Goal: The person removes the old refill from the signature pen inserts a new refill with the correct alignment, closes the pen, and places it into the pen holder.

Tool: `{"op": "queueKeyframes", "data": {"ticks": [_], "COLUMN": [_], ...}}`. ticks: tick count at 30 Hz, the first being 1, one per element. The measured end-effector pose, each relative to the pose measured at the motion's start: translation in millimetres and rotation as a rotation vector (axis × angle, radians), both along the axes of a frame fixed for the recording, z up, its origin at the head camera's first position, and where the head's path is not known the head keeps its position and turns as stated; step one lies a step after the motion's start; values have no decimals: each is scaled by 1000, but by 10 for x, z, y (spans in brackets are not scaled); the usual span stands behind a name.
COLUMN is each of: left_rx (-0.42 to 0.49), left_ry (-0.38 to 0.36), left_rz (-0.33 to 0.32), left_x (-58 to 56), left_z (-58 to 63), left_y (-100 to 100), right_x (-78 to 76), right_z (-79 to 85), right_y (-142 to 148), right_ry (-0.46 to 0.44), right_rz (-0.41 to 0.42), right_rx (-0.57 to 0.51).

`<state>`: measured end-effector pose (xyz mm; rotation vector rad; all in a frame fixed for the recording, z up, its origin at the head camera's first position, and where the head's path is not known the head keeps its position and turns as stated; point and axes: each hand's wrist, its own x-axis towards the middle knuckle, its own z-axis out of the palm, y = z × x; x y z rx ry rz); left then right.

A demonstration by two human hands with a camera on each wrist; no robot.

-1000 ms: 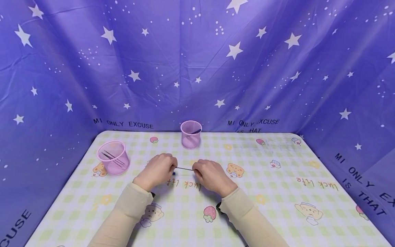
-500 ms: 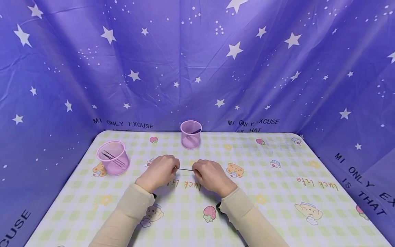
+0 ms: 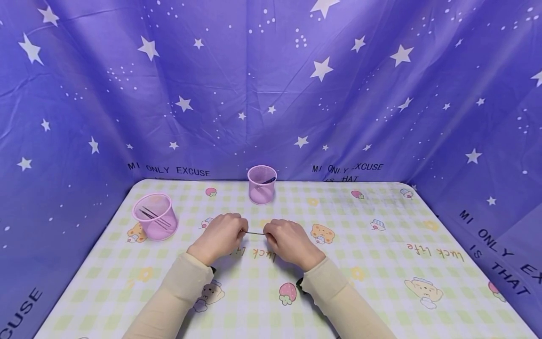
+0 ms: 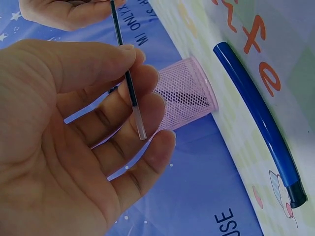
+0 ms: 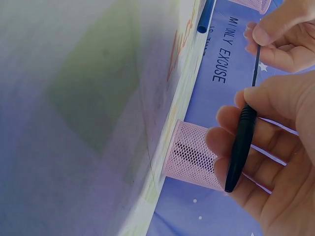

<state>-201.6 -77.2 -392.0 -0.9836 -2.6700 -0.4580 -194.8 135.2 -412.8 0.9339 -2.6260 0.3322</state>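
Pink mesh forms the far cup [image 3: 258, 197]; on its near side, to the left, the left hand [image 3: 218, 238] pinches a thin refill [image 4: 130, 88] between thumb and finger, pale end free; on its near side, slightly to the right, the right hand [image 3: 290, 241] grips a black pen front [image 5: 241, 146] with thumb and fingers; the refill runs from hand to hand and meets the back of the pen front, though how deep it sits cannot be told.

To do this step well, keep refill and pen front in one straight line; pinch close to the joint, since so slim a tube would probably bend; work only along that line, never sideways; let one hand be the steady one.

Counted: one refill and one pen front, both in the hands; one blue tube [image 4: 261, 118] on the table [image 3: 381, 263], nearer than the far cup and apart from it; two cups, the second cup [image 3: 158, 231] standing left of the far cup and nearer; several thin sticks [image 3: 154, 215] in that second cup, too fine to number surely; at least one dark pen [image 3: 270, 180] in the far cup.
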Motion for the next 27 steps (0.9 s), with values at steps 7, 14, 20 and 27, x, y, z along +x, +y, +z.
{"op": "queueKeyframes", "data": {"ticks": [7, 14, 20, 27], "left_rx": [-4, -11, -15, 4], "left_ry": [9, -2, -8, -3], "left_rz": [10, 27, 48, 60], "left_x": [-11, -29, -24, -20], "left_z": [-17, -1, 18, 26], "left_y": [-10, -32, -58, -73], "right_x": [0, 1, 3, 8], "right_z": [9, 14, 16, 27], "right_y": [-1, -1, 1, 7], "right_ry": [6, 11, 17, 17], "right_rz": [1, -8, -15, -20], "right_rx": [0, 1, 9, 4]}}
